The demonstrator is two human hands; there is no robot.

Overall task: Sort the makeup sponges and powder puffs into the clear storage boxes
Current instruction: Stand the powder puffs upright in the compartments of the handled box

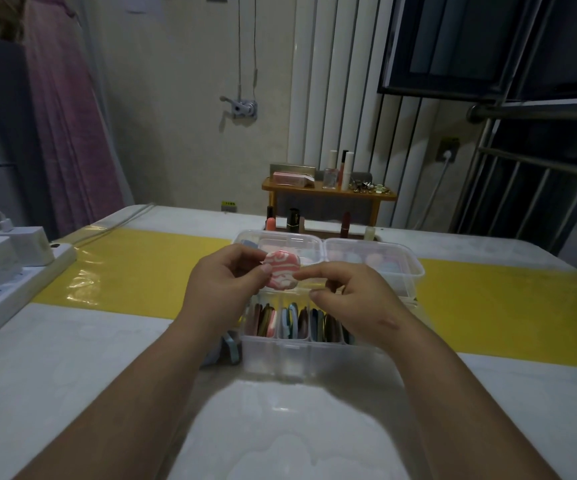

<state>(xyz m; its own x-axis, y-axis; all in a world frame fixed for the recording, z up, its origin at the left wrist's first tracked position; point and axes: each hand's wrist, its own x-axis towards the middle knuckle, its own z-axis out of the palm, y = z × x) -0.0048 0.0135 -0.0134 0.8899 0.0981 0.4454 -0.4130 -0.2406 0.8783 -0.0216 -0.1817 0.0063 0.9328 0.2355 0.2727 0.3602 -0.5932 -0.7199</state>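
Note:
A pink and white marbled powder puff point(283, 270) is held upright above the boxes, pinched by my left hand point(226, 285) on its left edge. The index finger and thumb of my right hand point(346, 296) touch its right edge. Below the hands stands a clear divided storage box point(290, 355) with several flat puffs on edge in its compartments. Behind it are two more clear boxes, one on the left point(280, 241) and one on the right point(384, 261), holding pale sponges. A few puffs point(226, 348) lie on the table left of the near box, partly hidden by my left forearm.
A white power strip with chargers point(6, 271) lies at the table's left edge. Lipsticks and bottles point(294, 220) stand behind the boxes. A small wooden shelf point(328, 192) with cosmetics is beyond the table. A yellow band point(141, 268) crosses the white table.

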